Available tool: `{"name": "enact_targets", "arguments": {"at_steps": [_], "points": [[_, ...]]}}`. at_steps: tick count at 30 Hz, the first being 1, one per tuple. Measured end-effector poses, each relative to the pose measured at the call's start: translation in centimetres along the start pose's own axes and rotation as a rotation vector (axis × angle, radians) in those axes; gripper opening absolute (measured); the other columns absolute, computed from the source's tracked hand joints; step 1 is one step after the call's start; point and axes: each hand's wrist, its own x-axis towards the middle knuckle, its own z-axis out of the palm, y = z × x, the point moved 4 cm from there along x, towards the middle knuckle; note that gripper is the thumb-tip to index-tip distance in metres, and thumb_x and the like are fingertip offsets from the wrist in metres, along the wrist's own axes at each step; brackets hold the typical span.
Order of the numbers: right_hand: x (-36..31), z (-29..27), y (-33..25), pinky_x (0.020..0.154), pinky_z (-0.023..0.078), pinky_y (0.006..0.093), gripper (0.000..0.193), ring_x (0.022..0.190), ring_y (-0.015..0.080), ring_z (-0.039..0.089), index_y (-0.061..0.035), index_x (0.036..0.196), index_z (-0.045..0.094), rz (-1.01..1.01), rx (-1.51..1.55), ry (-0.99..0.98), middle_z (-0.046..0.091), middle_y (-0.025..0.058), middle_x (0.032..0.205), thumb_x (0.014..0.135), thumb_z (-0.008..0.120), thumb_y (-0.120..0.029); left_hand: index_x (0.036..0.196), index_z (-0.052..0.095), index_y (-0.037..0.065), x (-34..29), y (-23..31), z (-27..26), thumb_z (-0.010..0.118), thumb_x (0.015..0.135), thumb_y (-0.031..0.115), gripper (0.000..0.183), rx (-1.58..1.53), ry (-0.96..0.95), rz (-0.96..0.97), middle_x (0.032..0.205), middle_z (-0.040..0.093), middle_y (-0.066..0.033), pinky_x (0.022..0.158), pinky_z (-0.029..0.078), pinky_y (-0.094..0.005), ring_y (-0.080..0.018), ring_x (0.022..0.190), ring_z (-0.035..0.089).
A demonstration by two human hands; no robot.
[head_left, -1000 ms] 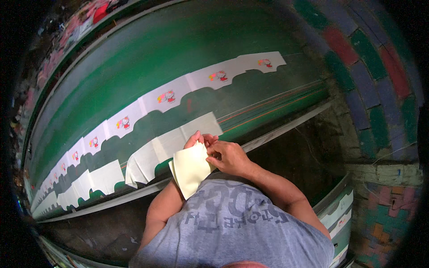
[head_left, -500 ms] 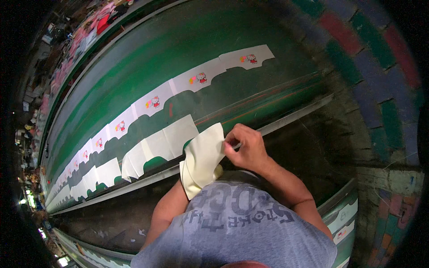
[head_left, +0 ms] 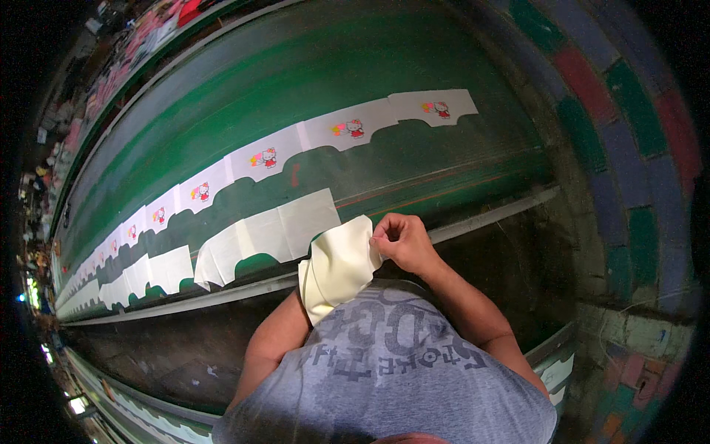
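Cream fabric pieces [head_left: 339, 265] hang in a loose, overlapping stack in front of my grey shirt. My left forearm [head_left: 279, 331] runs up beneath them; the stack rests on my left hand, whose fingers the fabric hides. With thumb and fingertips pinched together, my right hand [head_left: 405, 243] holds the upper right edge of the stack. Just beyond lies a row of plain cream pieces [head_left: 275, 231] with curved cut-outs, along the near side of the green table [head_left: 296, 81]. Farther back is a row of white pieces [head_left: 325, 133] printed with a cartoon figure in red.
A metal rail [head_left: 488, 214] edges the table in front of me. Behind me stands another table with white pieces [head_left: 558, 374] on it. Coloured brick paving [head_left: 592, 96] lies to the right. Clutter in pink and red [head_left: 140, 70] fills the far left.
My view has shifted a little, so the table rows appear moved. The raised upper corner of the cream stack has come down and folded over, with my right hand pinching its edge.
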Motion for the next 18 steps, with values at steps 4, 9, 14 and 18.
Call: {"name": "enact_targets", "arguments": {"at_steps": [4, 9, 14, 18], "points": [[2.6, 2.6, 0.2, 0.069, 0.053, 0.0251, 0.012, 0.078, 0.0045, 0.065, -0.0025, 0.093, 0.071, 0.026, 0.037, -0.087, 0.073, -0.0018, 0.087, 0.095, 0.083, -0.003, 0.091, 0.061, 0.004, -1.7, -2.7, -1.4, 0.076, 0.086, 0.004, 0.016, 0.138, 0.016, 0.060, 0.082, 0.060, -0.0186, 0.059, 0.048, -0.0523, -0.0447, 0.070, 0.064], [5.4, 4.4, 1.4, 0.070, 0.055, 0.0281, 0.011, 0.077, 0.0076, 0.066, -0.0005, 0.091, 0.072, 0.037, -0.140, -0.099, 0.074, 0.0011, 0.083, 0.094, 0.081, -0.007, 0.105, 0.064, 0.004, -6.2, -8.4, -2.5, 0.072, 0.092, 0.009, 0.016, -0.067, 0.051, -0.095, 0.082, 0.061, -0.0143, 0.058, 0.048, -0.0464, -0.0356, 0.066, 0.061], [8.4, 0.2, 4.3, 0.079, 0.062, 0.0433, 0.019, 0.082, 0.0316, 0.079, 0.0009, 0.094, 0.078, -0.035, -0.800, 0.140, 0.080, 0.0174, 0.090, 0.086, 0.080, -0.016, 0.127, 0.064, 0.006, -20.5, -21.4, -0.1, 0.063, 0.105, 0.015, 0.024, -1.695, 0.643, -0.898, 0.085, 0.062, -0.0066, 0.055, 0.049, -0.0368, -0.0194, 0.063, 0.057], [9.1, -6.6, 5.1, 0.080, 0.063, 0.0455, 0.019, 0.085, 0.0348, 0.080, -0.0001, 0.097, 0.080, 0.069, -0.954, 0.295, 0.081, 0.0178, 0.092, 0.086, 0.080, -0.016, 0.136, 0.062, 0.008, -19.2, -20.2, -3.8, 0.056, 0.112, 0.013, 0.025, -1.726, 0.944, -1.003, 0.089, 0.063, -0.0063, 0.050, 0.042, -0.0312, -0.0159, 0.058, 0.050]]}}
